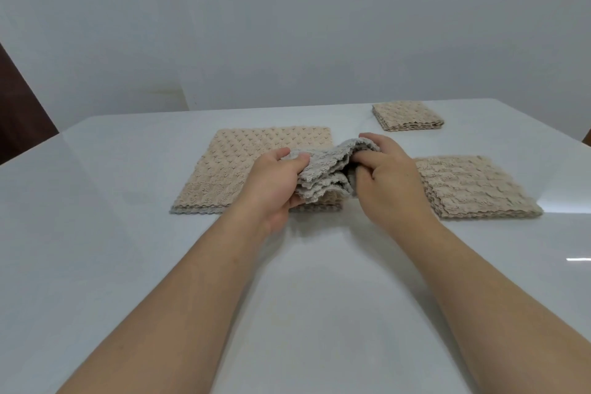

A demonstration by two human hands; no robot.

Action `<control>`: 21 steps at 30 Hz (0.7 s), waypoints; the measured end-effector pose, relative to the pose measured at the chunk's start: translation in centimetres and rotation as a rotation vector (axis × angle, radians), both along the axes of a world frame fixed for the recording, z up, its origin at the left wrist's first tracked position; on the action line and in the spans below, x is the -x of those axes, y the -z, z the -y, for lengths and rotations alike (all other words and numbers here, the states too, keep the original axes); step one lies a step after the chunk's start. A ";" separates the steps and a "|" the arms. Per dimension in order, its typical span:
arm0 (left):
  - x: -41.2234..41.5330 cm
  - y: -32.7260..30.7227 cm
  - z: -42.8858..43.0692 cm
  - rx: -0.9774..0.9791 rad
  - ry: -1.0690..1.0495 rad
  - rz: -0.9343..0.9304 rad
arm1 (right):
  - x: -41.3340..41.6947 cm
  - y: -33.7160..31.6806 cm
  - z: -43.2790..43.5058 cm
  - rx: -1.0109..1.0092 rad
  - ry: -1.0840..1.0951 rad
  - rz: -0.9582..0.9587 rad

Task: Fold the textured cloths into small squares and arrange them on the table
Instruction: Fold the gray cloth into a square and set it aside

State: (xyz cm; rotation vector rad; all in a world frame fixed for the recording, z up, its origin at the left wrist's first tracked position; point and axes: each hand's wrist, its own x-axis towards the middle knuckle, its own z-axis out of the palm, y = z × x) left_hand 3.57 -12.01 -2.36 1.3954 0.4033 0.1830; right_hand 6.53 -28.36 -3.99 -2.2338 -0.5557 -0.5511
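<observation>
A grey-beige textured cloth (pixel 323 169) is bunched and partly folded between both hands, just above the table's middle. My left hand (pixel 271 182) grips its left side with the thumb on top. My right hand (pixel 387 169) pinches its right side. Under and behind it lies a stack of flat beige textured cloths (pixel 236 166). A folded beige cloth (pixel 473 185) lies to the right of my right hand. A smaller folded square (pixel 407 116) rests at the far right of the table.
The glossy white table (pixel 128 249) spreads around the cloths, its far edge meeting a pale wall. A dark brown chair or door edge (pixel 16 112) shows at the far left.
</observation>
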 end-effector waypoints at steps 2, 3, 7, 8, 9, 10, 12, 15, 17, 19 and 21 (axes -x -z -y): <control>0.0 0.2 0.1 -0.031 0.006 0.005 | 0.3 -0.2 -0.2 -0.007 0.025 -0.076; 0.0 0.3 0.1 -0.050 0.014 0.010 | 0.4 -0.2 -0.2 -0.012 0.046 -0.094; 0.3 0.3 0.3 -0.147 0.039 0.032 | 0.1 0.1 0.1 0.083 0.067 -0.118; 0.3 0.3 0.3 -0.173 0.036 0.034 | 0.0 0.1 0.2 0.110 0.070 -0.133; 0.3 0.4 0.3 -0.193 0.034 0.033 | 0.0 0.1 0.2 0.130 0.075 -0.149; 0.3 0.5 0.3 -0.207 0.031 0.035 | -0.1 0.1 0.3 0.150 0.083 -0.163; 0.3 0.7 0.5 -0.242 0.027 0.035 | 0.0 0.2 0.2 0.197 0.117 -0.173; 0.2 0.9 0.5 -0.267 0.009 0.029 | 0.0 0.1 0.1 0.235 0.149 -0.194; 0.1 0.9 0.4 -0.266 -0.008 0.015 | 0.1 0.0 0.1 0.237 0.152 -0.222; 0.0 0.8 0.2 -0.256 -0.015 -0.009 | 0.0 0.1 0.2 0.247 0.184 -0.222; -0.1 0.6 -0.1 -0.236 -0.025 -0.017 | -0.3 0.2 0.2 0.248 0.225 -0.187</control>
